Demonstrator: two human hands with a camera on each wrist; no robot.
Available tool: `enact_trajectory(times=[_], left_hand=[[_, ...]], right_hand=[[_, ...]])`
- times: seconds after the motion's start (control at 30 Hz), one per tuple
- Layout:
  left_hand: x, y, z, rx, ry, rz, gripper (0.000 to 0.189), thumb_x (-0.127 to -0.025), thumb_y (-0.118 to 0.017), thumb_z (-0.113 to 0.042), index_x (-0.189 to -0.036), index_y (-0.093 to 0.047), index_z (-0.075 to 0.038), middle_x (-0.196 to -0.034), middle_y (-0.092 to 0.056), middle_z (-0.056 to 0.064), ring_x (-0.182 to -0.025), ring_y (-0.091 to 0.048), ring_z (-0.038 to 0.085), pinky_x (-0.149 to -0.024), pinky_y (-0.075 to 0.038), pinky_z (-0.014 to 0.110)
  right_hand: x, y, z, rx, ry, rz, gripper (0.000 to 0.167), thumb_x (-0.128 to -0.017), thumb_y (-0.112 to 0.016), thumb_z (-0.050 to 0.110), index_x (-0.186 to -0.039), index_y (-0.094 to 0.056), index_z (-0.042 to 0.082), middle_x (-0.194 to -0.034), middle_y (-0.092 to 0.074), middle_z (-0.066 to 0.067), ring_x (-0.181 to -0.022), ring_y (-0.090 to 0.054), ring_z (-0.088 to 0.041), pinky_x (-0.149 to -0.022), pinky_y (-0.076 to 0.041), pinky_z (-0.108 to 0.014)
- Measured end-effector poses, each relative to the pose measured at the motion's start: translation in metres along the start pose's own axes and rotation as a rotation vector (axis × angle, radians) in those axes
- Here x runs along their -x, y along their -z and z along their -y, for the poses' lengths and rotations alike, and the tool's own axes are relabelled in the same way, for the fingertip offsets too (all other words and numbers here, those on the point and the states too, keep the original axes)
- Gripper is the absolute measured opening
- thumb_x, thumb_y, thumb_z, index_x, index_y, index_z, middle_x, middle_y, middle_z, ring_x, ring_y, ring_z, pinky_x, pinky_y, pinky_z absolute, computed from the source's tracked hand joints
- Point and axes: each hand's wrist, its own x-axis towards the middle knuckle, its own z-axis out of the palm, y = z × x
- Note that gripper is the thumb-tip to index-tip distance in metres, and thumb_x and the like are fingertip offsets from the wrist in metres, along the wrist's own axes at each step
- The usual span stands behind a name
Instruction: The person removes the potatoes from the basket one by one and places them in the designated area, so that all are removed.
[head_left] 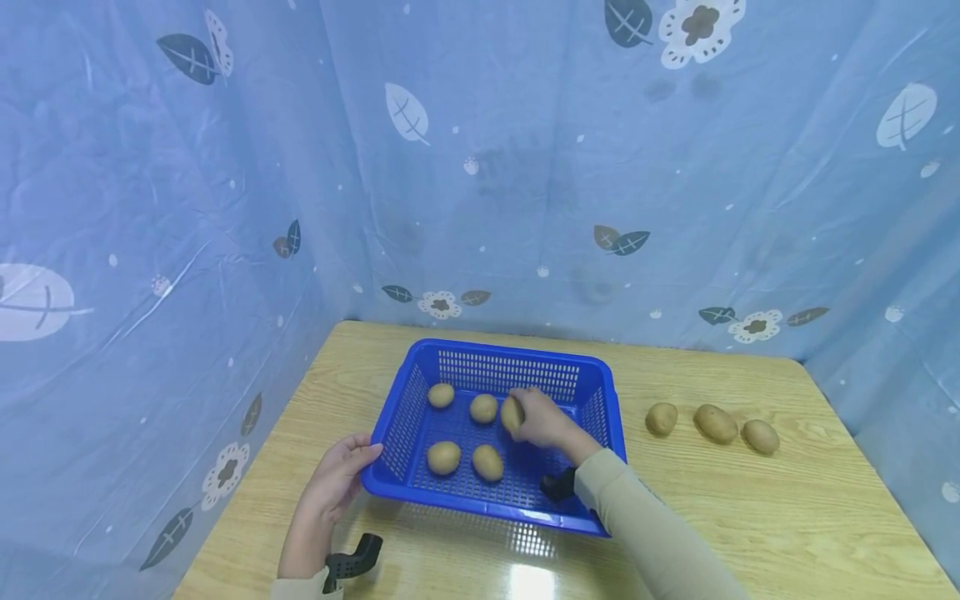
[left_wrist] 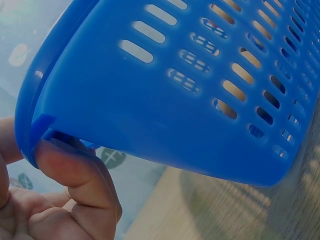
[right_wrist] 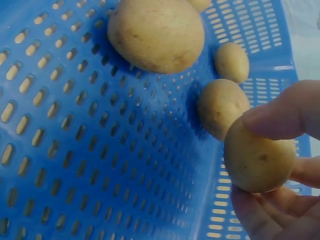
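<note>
A blue plastic basket [head_left: 491,508] stands on the wooden table, with several potatoes lying on its slotted floor, among them one potato [head_left: 444,457] near the front left. My right hand [head_left: 542,418] reaches inside and holds another potato [right_wrist: 260,155] between thumb and fingers, beside a potato [right_wrist: 223,107] lying in the basket. At the left side, my left hand [head_left: 341,477] grips the basket's rim [left_wrist: 30,115], thumb and fingers pinching its edge. Part of the basket's right side is hidden by my right forearm.
On the table [head_left: 750,517], right of the basket, lie three more potatoes in a row: a left one [head_left: 662,419], a middle one [head_left: 716,423] and a right one [head_left: 761,437]. A blue patterned curtain [head_left: 525,167] hangs behind and at both sides.
</note>
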Motion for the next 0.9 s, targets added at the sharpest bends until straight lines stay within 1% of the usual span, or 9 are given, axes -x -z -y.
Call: enact_trajectory(times=[0.13,0.27,0.47,0.6,0.7,0.77,0.9], left_hand=[[0.0,0.0,0.001,0.001,0.0,-0.001,0.03,-0.094,-0.053,-0.009,-0.116,-0.041,0.009,-0.095,-0.065,0.014,-0.084,-0.067,0.021,-0.073,-0.056,0.026],[0.0,0.0,0.001,-0.006,0.003,-0.006,0.03,-0.095,-0.053,-0.009,-0.116,-0.042,0.009,-0.095,-0.065,0.014,-0.085,-0.066,0.021,-0.074,-0.055,0.026],[0.001,-0.001,0.001,-0.016,0.0,-0.012,0.032,-0.095,-0.053,-0.011,-0.117,-0.042,0.009,-0.097,-0.065,0.015,-0.087,-0.066,0.022,-0.075,-0.055,0.026],[0.0,-0.001,0.0,-0.018,0.002,-0.014,0.033,-0.095,-0.053,-0.012,-0.118,-0.042,0.009,-0.098,-0.065,0.015,-0.087,-0.066,0.022,-0.075,-0.055,0.026],[0.0,-0.001,0.0,-0.022,0.01,-0.017,0.033,-0.096,-0.053,-0.012,-0.118,-0.042,0.009,-0.098,-0.065,0.014,-0.087,-0.066,0.022,-0.075,-0.055,0.025],[0.0,-0.001,0.0,-0.024,0.016,-0.017,0.033,-0.096,-0.053,-0.012,-0.119,-0.042,0.008,-0.098,-0.066,0.014,-0.087,-0.066,0.022,-0.075,-0.055,0.025],[0.001,0.0,0.0,-0.028,0.016,-0.015,0.033,-0.096,-0.053,-0.013,-0.119,-0.042,0.008,-0.098,-0.066,0.014,-0.087,-0.066,0.022,-0.074,-0.055,0.025]], right_hand=[[0.0,0.002,0.001,-0.046,-0.003,-0.046,0.076,-0.064,-0.075,0.003,-0.134,-0.045,-0.004,-0.12,-0.054,-0.021,-0.095,-0.055,-0.028,-0.085,-0.05,-0.044],[0.0,0.002,0.0,-0.101,-0.017,-0.088,0.077,-0.065,-0.074,0.002,-0.136,-0.044,-0.002,-0.122,-0.051,-0.02,-0.094,-0.054,-0.027,-0.081,-0.05,-0.041],[-0.001,0.005,0.002,-0.183,0.038,-0.156,0.077,-0.065,-0.072,0.001,-0.137,-0.045,0.001,-0.121,-0.049,-0.02,-0.093,-0.054,-0.026,-0.077,-0.051,-0.038],[-0.001,0.007,0.004,-0.218,0.081,-0.191,0.075,-0.067,-0.072,0.002,-0.137,-0.045,0.001,-0.121,-0.049,-0.018,-0.098,-0.054,-0.027,-0.081,-0.052,-0.04],[0.0,0.009,0.004,-0.25,0.09,-0.211,0.074,-0.07,-0.074,0.004,-0.137,-0.044,0.002,-0.124,-0.049,-0.017,-0.103,-0.054,-0.029,-0.085,-0.052,-0.043],[0.001,0.01,0.005,-0.29,0.088,-0.221,0.073,-0.072,-0.074,0.004,-0.138,-0.043,0.004,-0.127,-0.048,-0.016,-0.107,-0.053,-0.03,-0.089,-0.051,-0.045],[0.002,0.012,0.005,-0.361,0.108,-0.245,0.073,-0.076,-0.074,0.005,-0.141,-0.041,0.006,-0.131,-0.045,-0.015,-0.114,-0.051,-0.029,-0.094,-0.049,-0.042]])
